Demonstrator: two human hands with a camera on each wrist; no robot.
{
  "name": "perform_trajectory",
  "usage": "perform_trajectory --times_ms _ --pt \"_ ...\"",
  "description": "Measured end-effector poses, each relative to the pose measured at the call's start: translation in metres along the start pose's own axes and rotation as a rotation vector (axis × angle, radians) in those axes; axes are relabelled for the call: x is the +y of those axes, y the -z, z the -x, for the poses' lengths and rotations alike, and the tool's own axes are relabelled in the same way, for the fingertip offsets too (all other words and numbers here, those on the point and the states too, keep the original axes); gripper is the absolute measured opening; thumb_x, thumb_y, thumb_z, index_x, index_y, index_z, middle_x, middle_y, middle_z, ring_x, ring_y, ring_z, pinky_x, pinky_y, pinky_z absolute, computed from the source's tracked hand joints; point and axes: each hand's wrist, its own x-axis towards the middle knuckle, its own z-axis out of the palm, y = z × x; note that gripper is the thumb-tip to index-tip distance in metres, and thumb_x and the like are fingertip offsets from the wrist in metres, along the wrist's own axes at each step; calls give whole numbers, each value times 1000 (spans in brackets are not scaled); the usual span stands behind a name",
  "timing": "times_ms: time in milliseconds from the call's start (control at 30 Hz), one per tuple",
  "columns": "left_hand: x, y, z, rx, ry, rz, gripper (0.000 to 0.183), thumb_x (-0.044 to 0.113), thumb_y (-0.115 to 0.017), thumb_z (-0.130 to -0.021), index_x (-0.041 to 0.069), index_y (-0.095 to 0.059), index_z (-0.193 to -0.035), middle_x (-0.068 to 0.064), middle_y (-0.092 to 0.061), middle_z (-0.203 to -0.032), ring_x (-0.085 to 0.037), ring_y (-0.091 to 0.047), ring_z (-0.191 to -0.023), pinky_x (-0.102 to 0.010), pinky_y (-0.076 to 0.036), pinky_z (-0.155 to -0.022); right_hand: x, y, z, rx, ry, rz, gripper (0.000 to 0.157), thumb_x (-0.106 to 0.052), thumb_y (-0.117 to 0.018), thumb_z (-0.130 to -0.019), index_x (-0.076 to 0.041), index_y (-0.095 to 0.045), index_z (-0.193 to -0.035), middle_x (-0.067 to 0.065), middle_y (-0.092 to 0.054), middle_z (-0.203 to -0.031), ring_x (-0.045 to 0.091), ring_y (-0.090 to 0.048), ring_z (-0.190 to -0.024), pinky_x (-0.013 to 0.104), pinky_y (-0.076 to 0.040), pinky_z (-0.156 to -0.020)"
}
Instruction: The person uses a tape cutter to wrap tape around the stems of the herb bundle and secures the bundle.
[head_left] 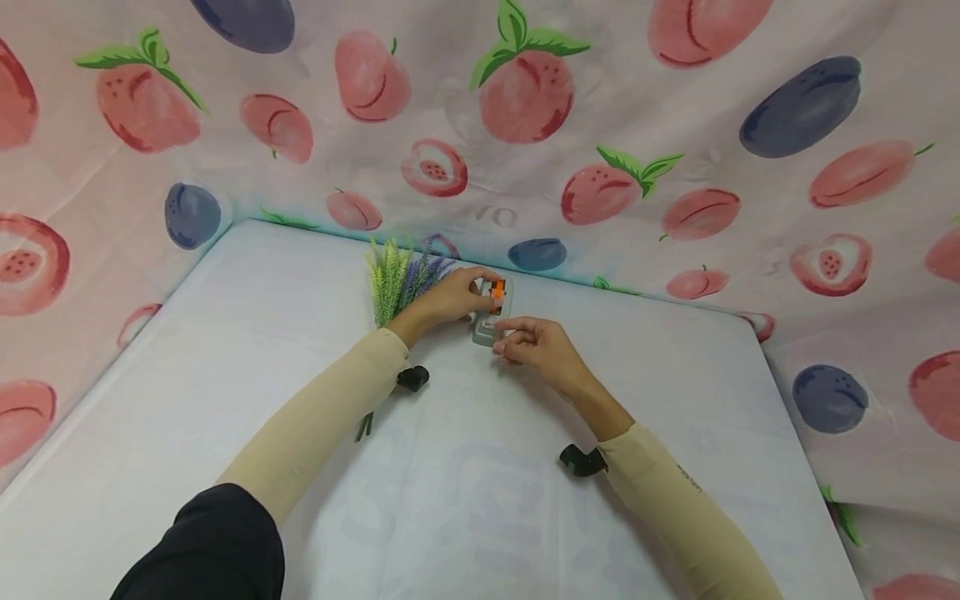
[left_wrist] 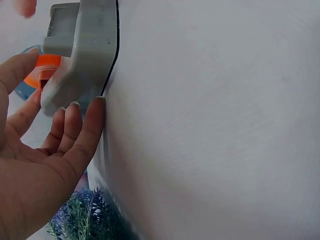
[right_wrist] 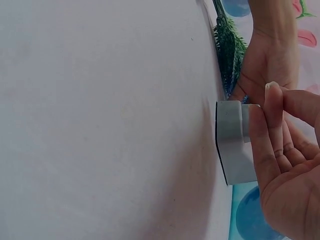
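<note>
Black sleeve [head_left: 206,542] lies behind the left hand [head_left: 454,294], which pinches the orange insert [head_left: 498,289] in the grey holder [head_left: 483,337], just beside the right hand [head_left: 537,343], whose grip cannot be determined. Uneven pulling could tip the holder.

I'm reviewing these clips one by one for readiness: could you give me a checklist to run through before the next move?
1. Grey plastic tape dispenser base-down on the white-covered table: ok.
2. Left hand gripping the bright orange plastic piece: ok.
3. Orange piece fully seated: cannot tell; fingers partly hide it.
4. Right hand at the dispenser's near end: ok.
5. Tape between the right fingers: cannot tell.
6. Space under the left forearm clear: not ok; yellow-green and purple artificial flowers lie there, stems crossing beneath.
</note>
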Motion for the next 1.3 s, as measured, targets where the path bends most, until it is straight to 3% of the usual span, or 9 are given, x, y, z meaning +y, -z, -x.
perform_trajectory --times_ms 167,433,867,1133,1300 --pt "1 0 0 6 3 11 49 27 -68 -99 17 -55 -145 -18 -62 -100 -35 -57 -82 -49 -55 -77 0 -1 2 5 -8 10 41 -6 -71 -95 1 -61 -133 25 -71 -98 20 -71 -83 35 -60 -82" --pt "0 0 -1 13 10 11 49 26 -69 -99 17 -56 -145 -13 -60 -96 -35 -57 -82 -49 -56 -77 1 -2 3 -1 -48 38 42 -4 -70 -95 3 -57 -134 19 -74 -98 38 -72 -98 41 -59 -85" --pt "1 2 -2 12 9 8 49 27 -69 -99 17 -57 -145 -12 -59 -95 -31 -55 -76 -49 -55 -75 -1 -5 4 7 -207 -47 47 -8 -74 -93 6 -55 -134 8 -77 -93 13 -73 -82 30 -60 -79" --pt "1 1 -1 14 -4 16 49 27 -70 -98 16 -57 -144 -13 -60 -93 -37 -56 -80 -51 -55 -77 -1 -6 7 -3 -289 -109 33 -7 -71 -95 8 -67 -124 9 -78 -98 12 -73 -78 28 -60 -75" --pt "1 0 -1 19 -5 13 50 28 -71 -97 16 -57 -144 -12 -59 -92 -28 -54 -74 -50 -55 -76 2 -8 8 -17 -306 -114 26 -5 -69 -95 9 -69 -116 8 -77 -94 11 -72 -75 28 -60 -73"
